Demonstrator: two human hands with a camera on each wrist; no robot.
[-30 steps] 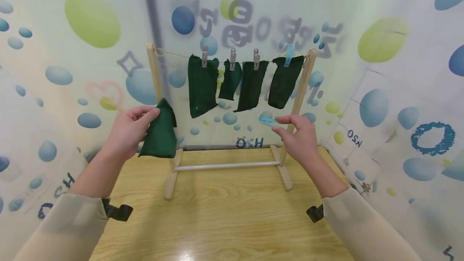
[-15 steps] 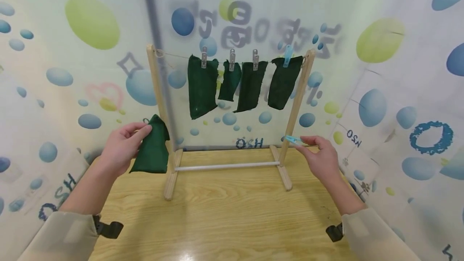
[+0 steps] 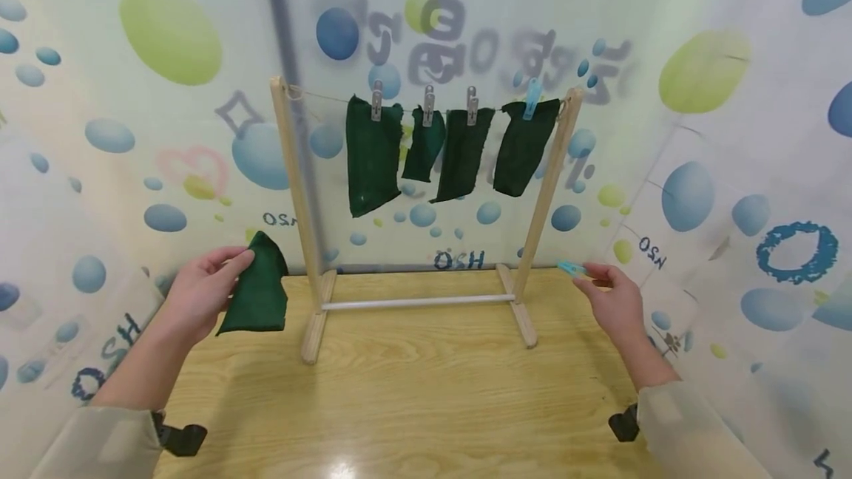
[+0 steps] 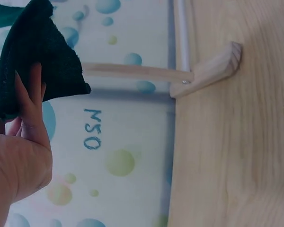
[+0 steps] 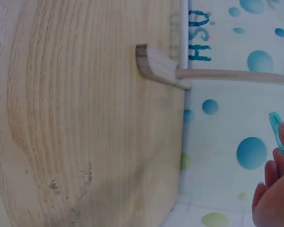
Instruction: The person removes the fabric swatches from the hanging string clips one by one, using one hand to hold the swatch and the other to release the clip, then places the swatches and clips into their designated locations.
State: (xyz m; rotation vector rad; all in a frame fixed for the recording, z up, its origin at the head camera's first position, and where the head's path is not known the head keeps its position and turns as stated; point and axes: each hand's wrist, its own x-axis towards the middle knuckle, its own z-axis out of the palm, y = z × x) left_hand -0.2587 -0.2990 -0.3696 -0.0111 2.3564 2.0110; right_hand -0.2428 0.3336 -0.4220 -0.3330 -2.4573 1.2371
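Observation:
My left hand [image 3: 205, 293] pinches a dark green cloth [image 3: 258, 290] by its upper edge, left of the rack, and the cloth hangs down over the fingers' far side. Between thumb and fingertips my right hand [image 3: 615, 305] holds a light blue clothespin [image 3: 571, 268], out to the right of the rack. On the string of the wooden drying rack [image 3: 298, 183] hang several green cloths, among them a wide one [image 3: 374, 161] at the left. Grey clothespins [image 3: 376, 102] grip three of them; a blue clothespin [image 3: 532, 100] grips the rightmost.
A pale wooden table [image 3: 413, 398] lies under the rack. The rack's feet [image 3: 319, 320] and white crossbar [image 3: 419, 303] rest near the table's back edge. Patterned curtain walls [image 3: 719, 168] enclose the back and both sides.
My left hand has moved down and left with the green cloth, away from the rack's left post. The right hand has drawn right and down with the blue clothespin. The hung cloths stay put.

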